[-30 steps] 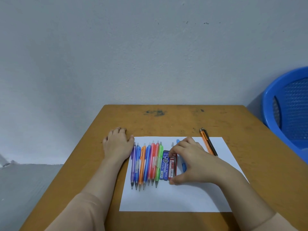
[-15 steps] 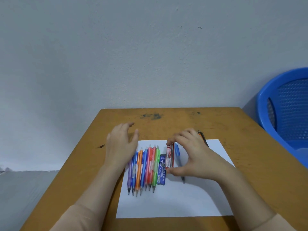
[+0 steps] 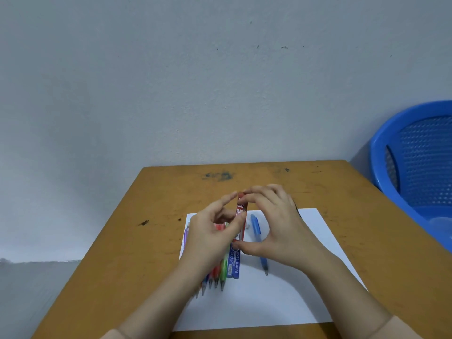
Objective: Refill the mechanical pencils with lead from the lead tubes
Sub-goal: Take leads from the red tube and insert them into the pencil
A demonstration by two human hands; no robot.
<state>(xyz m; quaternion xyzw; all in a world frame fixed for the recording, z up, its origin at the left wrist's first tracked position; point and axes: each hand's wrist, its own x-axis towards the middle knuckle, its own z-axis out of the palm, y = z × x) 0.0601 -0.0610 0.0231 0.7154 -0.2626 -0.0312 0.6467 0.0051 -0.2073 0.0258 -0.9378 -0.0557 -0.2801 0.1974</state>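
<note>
Head view: right hand point(image 3: 281, 228) pinches red lead tube point(image 3: 242, 208) endwise; left hand point(image 3: 208, 238) grips midway.

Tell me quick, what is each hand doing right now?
Left hand: pinches the red lead tube at its side.
Right hand: holds the same tube by both ends, finger and thumb.

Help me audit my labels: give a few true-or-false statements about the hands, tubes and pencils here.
1. The right hand holds the red tube by its two ends. True.
2. The blue tube is lifted too. False: it lies on the paper.
3. A blue pencil lies alone, right of the pencil row. True.
4. The left hand lies flat on the paper. False: it is raised, thumb on the red tube.
</note>
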